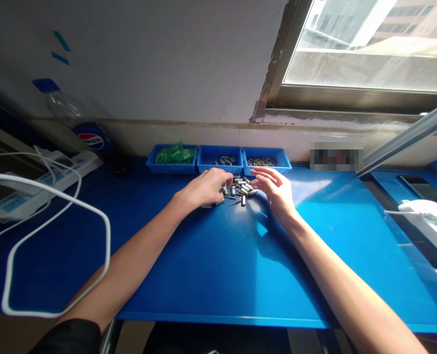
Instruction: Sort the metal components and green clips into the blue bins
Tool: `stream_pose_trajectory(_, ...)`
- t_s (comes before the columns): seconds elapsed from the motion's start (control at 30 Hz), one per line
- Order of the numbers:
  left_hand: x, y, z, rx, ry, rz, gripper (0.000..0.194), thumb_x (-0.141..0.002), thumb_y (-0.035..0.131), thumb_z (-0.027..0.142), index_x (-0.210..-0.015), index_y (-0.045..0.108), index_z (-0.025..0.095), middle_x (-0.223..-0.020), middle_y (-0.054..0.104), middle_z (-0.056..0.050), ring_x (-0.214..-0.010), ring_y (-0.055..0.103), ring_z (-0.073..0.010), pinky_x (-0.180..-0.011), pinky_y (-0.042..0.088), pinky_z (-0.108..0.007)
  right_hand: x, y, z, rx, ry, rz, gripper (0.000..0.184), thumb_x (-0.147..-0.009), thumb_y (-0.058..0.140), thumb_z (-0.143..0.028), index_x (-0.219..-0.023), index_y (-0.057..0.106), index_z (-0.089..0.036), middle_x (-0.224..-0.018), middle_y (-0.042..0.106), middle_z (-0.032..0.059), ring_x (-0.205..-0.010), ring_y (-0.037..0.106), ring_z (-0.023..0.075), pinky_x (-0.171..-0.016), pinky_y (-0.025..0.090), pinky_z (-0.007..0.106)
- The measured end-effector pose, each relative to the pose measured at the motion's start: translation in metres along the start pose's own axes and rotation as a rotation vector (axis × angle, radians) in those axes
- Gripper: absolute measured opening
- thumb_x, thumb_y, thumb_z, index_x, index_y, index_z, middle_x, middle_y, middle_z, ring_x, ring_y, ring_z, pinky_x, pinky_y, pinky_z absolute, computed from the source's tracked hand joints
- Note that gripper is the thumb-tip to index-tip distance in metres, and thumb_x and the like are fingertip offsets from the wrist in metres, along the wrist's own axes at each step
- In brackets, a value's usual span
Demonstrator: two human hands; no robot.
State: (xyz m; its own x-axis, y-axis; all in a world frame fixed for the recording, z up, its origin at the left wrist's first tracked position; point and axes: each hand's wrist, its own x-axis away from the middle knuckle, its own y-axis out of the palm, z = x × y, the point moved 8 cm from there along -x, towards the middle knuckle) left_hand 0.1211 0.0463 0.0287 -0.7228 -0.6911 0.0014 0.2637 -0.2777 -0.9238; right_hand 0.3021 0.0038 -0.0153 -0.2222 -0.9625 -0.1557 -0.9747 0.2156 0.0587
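Observation:
A loose pile of small metal cylinders and pins [239, 191] lies on the blue table [211, 265] in front of three blue bins. My left hand [205, 187] rests palm down at the pile's left edge, fingers curled and pinched on one small metal piece. My right hand [273, 188] hovers at the pile's right edge with its fingers spread and nothing in them.
Three blue bins stand at the wall: the left bin [172, 158] holds green parts, the middle bin [220, 159] grey metal pieces, the right bin [266, 160] thin pins. A plastic bottle [76, 120], a white power strip [37, 184] and a white cable [56, 196] sit left. A white device [428, 216] sits right.

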Motion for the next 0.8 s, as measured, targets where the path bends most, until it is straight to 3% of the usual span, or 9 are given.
stream_pose_trajectory(0.13, -0.001, -0.008, -0.003, 0.120, 0.016, 0.069, 0.034, -0.073, 0.061, 0.005, -0.101, 0.077, 0.016, -0.088, 0.077, -0.005, -0.079, 0.070, -0.0183, -0.068, 0.051, -0.023, -0.002, 0.000, 0.005, 0.007, -0.001, -0.015, 0.034, -0.086, 0.077, -0.051, -0.110, 0.076, -0.028, -0.120, 0.078, 0.0065, -0.086, 0.075, 0.0237, -0.087, 0.062, 0.045)
stream_pose_trajectory(0.37, 0.000, -0.018, -0.009, 0.195, -0.025, 0.164, 0.014, -0.080, 0.068, 0.012, -0.087, 0.079, 0.017, -0.083, 0.079, -0.005, -0.077, 0.073, -0.0185, -0.070, 0.054, -0.025, -0.001, 0.001, 0.005, -0.006, 0.012, -0.016, 0.027, -0.085, 0.078, -0.048, -0.105, 0.077, -0.029, -0.107, 0.080, 0.0049, -0.081, 0.073, 0.0235, -0.085, 0.062, 0.046)
stream_pose_trajectory(0.5, 0.002, -0.033, -0.004, 0.299, 0.006, 0.294, 0.007, -0.082, 0.074, 0.021, -0.082, 0.079, 0.017, -0.083, 0.080, -0.005, -0.076, 0.074, -0.0183, -0.072, 0.057, -0.026, 0.001, 0.004, -0.001, 0.037, 0.011, -0.023, 0.028, -0.085, 0.078, -0.047, -0.103, 0.077, -0.027, -0.096, 0.080, 0.0045, -0.078, 0.073, 0.0226, -0.086, 0.061, 0.045)
stream_pose_trajectory(0.63, 0.003, -0.041, -0.004, 0.545, -0.009, 0.413, 0.019, -0.079, 0.082, 0.033, -0.080, 0.077, 0.015, -0.081, 0.080, -0.006, -0.074, 0.075, -0.0189, -0.073, 0.060, -0.028, 0.005, 0.012, -0.008, 0.095, -0.009, -0.083, 0.029, -0.085, 0.079, -0.048, -0.105, 0.078, -0.027, -0.092, 0.080, 0.0034, -0.083, 0.075, 0.0233, -0.087, 0.061, 0.043)
stream_pose_trajectory(0.8, 0.001, -0.033, -0.003, 0.759, -0.025, 0.386, 0.029, -0.071, 0.089, 0.037, -0.078, 0.075, 0.012, -0.080, 0.080, -0.009, -0.074, 0.076, -0.0202, -0.070, 0.061, -0.028, 0.010, 0.024, -0.008, 0.000, 0.048, -0.176, 0.031, -0.084, 0.083, -0.049, -0.108, 0.078, -0.029, -0.092, 0.081, 0.0030, -0.083, 0.076, 0.0233, -0.084, 0.061, 0.041)
